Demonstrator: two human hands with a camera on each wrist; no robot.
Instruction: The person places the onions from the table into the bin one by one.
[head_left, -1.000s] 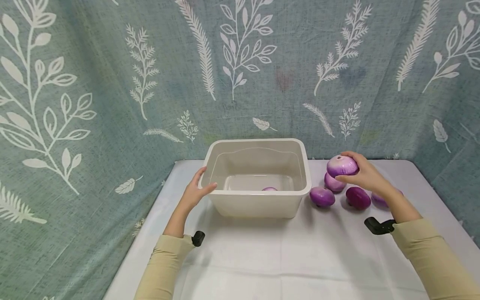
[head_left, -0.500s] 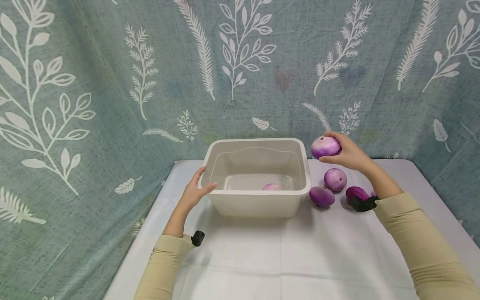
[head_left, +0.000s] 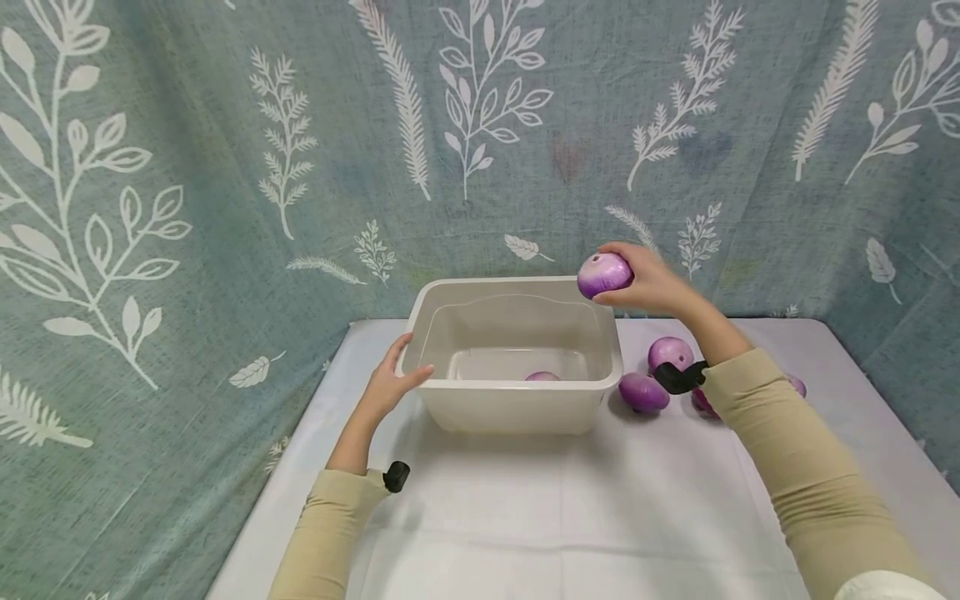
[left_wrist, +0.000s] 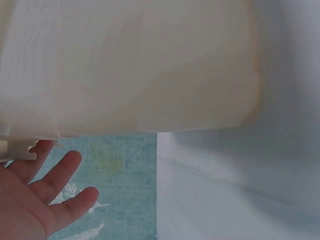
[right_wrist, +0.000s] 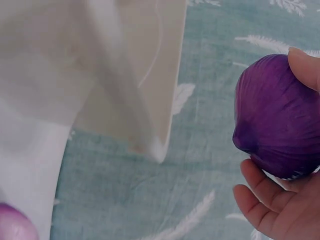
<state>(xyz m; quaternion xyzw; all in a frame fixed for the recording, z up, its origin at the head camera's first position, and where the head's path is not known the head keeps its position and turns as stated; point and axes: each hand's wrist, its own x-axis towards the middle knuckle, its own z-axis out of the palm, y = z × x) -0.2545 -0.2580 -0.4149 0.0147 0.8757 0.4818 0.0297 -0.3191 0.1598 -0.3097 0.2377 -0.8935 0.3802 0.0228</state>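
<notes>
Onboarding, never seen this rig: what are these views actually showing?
There's no machine here, just a person's two bare hands. The wide picture comes from a camera worn on the head, looking forward and down. The other two come from cameras on the left and right wrists, each looking at that hand's work.

A pale bin stands on a white-covered table, with a leaf-patterned curtain behind. Four purple onions show on the table to the right of the bin, some partly hidden by the right arm. One more onion shows inside the bin.

The left hand rests at the bin's near left corner. The right hand holds another onion in its fingers, up off the table.
</notes>
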